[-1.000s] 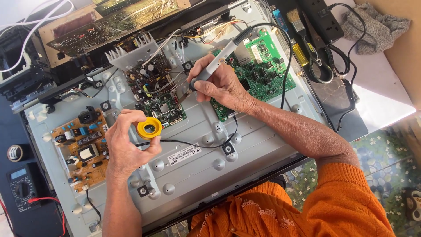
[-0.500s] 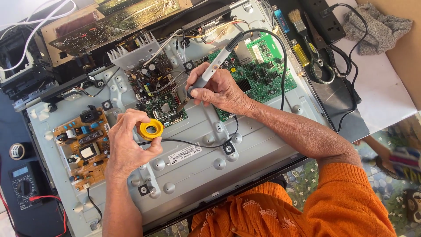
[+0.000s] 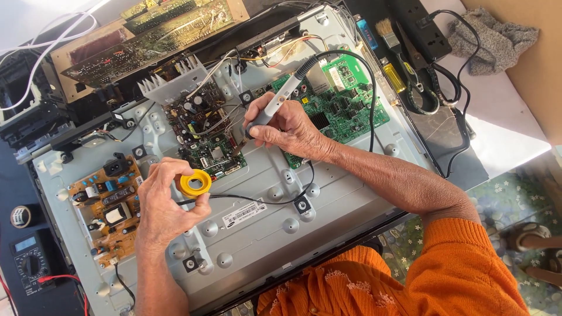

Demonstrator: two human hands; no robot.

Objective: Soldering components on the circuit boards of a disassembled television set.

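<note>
1. Right hand (image 3: 287, 126), middle of frame: closed around grey soldering iron (image 3: 280, 100), tip down by dark circuit board (image 3: 205, 131).
2. Left hand (image 3: 167, 208), lower left: pinching yellow solder spool (image 3: 195, 183) above metal panel (image 3: 328, 193).

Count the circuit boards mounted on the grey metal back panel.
3. An orange-brown board at the panel's left edge, a dark board in the middle, beside the soldering iron tip, and a green board at the right. Others may be hidden.

White table (image 3: 497, 140), opened grey television chassis (image 3: 328, 199), black power strip (image 3: 424, 20), grey cloth (image 3: 492, 38), multimeter (image 3: 29, 263)
</note>
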